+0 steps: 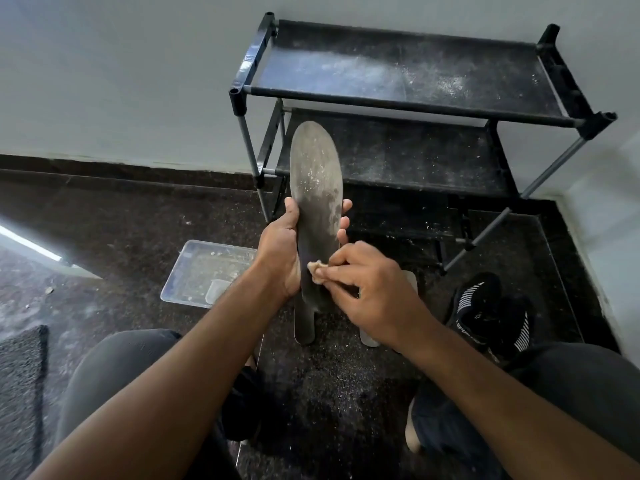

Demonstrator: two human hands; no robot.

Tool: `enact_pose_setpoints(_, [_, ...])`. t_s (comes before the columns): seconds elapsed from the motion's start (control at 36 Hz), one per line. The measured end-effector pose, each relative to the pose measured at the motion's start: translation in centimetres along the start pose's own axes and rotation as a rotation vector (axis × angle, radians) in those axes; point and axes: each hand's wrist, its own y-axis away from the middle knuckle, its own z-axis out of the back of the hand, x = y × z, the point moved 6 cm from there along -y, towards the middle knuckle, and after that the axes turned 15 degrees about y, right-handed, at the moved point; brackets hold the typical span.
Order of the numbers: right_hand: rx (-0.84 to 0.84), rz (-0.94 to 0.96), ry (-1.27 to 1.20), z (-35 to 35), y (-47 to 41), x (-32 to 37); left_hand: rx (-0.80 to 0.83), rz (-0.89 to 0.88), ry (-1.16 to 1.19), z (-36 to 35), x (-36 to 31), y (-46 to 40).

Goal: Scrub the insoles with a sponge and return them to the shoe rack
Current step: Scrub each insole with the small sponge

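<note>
Firmly, left hand [282, 247] grips insole [317, 181]; right hand [374, 289] pinches sponge [317, 269].

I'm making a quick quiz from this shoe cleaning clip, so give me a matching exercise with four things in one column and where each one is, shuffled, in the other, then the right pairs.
Things:
1. insole
2. sponge
3. clear tray
4. black sneaker

Places:
A. on the floor, right of the hands, below the shoe rack
B. pinched in the right hand
C. on the floor, left of the hands
D. held upright in the left hand

Pairs: 1-D, 2-B, 3-C, 4-A
</note>
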Motion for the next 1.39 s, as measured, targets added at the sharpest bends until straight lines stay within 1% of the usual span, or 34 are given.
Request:
enact_pose_setpoints(0.08, [0.092, 0.052, -0.038, -0.5, 0.6, 0.6, -0.015, -0.001, 0.045, 0.4, -0.4, -0.1])
enact_pose_setpoints(0.14, [0.117, 0.043, -0.079, -0.1, 0.9, 0.4, -0.02, -0.018, 0.031, 0.7, -0.7, -0.3])
enact_pose_setpoints(0.22, [-0.004, -0.035, -0.098, 1.8, 0.4, -0.6, 0.003, -0.02, -0.013, 0.6, -0.8, -0.2])
enact_pose_setpoints(0.28, [-0.078, -0.06, -0.037, 2.2, 0.0, -1.1, 0.026, 0.006, -0.017, 0.2, -0.4, -0.1])
enact_pose_setpoints(0.31, [-0.078, -0.055, 0.002, 1.9, -0.2, -1.0, 0.03, 0.009, -0.005, -0.1, -0.2, -0.1])
enact_pose_setpoints(0.36, [-0.025, -0.024, 0.023, 0.6, -0.2, -0.4, 0.016, -0.003, 0.009, -0.2, -0.1, -0.1])
enact_pose_setpoints(0.47, [0.155, 0.052, -0.042, -1.0, 1.0, 1.0, -0.033, -0.048, 0.027, 0.1, -0.7, -0.1])
enact_pose_setpoints(0.5, [0.167, 0.066, -0.046, -0.8, 1.2, 1.2, -0.04, -0.066, 0.016, 0.4, -1.0, -0.1])
enact_pose_setpoints(0.53, [0.148, 0.07, -0.042, -0.3, 1.2, 1.2, -0.046, -0.082, -0.004, 0.5, -1.2, 0.0])
enact_pose_setpoints(0.61, [-0.014, 0.036, -0.006, 1.2, 0.6, 0.9, -0.038, -0.053, -0.028, 0.4, -0.9, 0.0])
enact_pose_setpoints(0.67, [-0.053, 0.02, 0.02, 1.0, 0.2, 0.9, -0.052, -0.037, -0.016, 0.2, -0.6, 0.0])
enact_pose_setpoints(0.69, [-0.033, 0.021, 0.016, 0.5, 0.2, 1.0, -0.061, -0.037, -0.006, 0.2, -0.5, 0.0])
enact_pose_setpoints(0.81, [0.137, 0.041, -0.075, -0.8, 1.1, 1.4, -0.109, -0.06, -0.013, 0.2, -0.7, 0.1])
enact_pose_setpoints(0.83, [0.142, 0.037, -0.102, -0.5, 1.2, 1.4, -0.119, -0.066, -0.022, 0.3, -0.7, 0.2])
enact_pose_setpoints(0.86, [0.117, 0.026, -0.119, 0.0, 1.2, 1.2, -0.132, -0.079, -0.053, 0.3, -0.8, 0.3])
enact_pose_setpoints(0.92, [-0.009, -0.004, -0.083, 1.6, 0.6, 0.3, -0.168, -0.111, -0.184, 0.5, -0.8, 0.5])
enact_pose_setpoints(0.97, [-0.144, -0.022, 0.032, 2.9, 0.0, -1.0, -0.183, -0.121, -0.357, 0.5, -0.4, 0.8])
enact_pose_setpoints(1.0, [-0.186, -0.028, 0.092, 3.4, -0.3, -1.6, -0.184, -0.115, -0.423, 0.4, 0.1, 1.0])
enact_pose_setpoints(1.06, [-0.212, -0.029, 0.213, 4.0, -0.8, -2.7, -0.189, -0.138, -0.545, 0.3, 0.7, 1.3])
enact_pose_setpoints(1.14, [-0.185, -0.046, 0.347, 4.0, -1.1, -4.0, -0.133, -0.148, -0.641, 0.0, 2.0, 1.4])
enact_pose_setpoints(1.19, [-0.152, -0.072, 0.353, 3.7, -1.2, -4.5, -0.108, -0.161, -0.65, 0.0, 2.3, 1.4])
enact_pose_setpoints(1.25, [-0.069, -0.075, 0.301, 2.9, -1.0, -4.6, -0.106, -0.193, -0.646, 0.2, 2.0, 1.2])
enact_pose_setpoints(1.33, [0.118, -0.017, 0.183, 1.3, -0.5, -4.0, -0.148, -0.213, -0.617, 0.6, 1.0, 1.1])
enact_pose_setpoints(1.36, [0.151, -0.012, 0.136, 1.2, -0.3, -3.8, -0.147, -0.2, -0.61, 0.7, 0.8, 1.0])
enact_pose_setpoints(1.39, [0.143, -0.015, 0.106, 1.4, -0.2, -3.8, -0.139, -0.183, -0.604, 0.6, 0.6, 1.0])
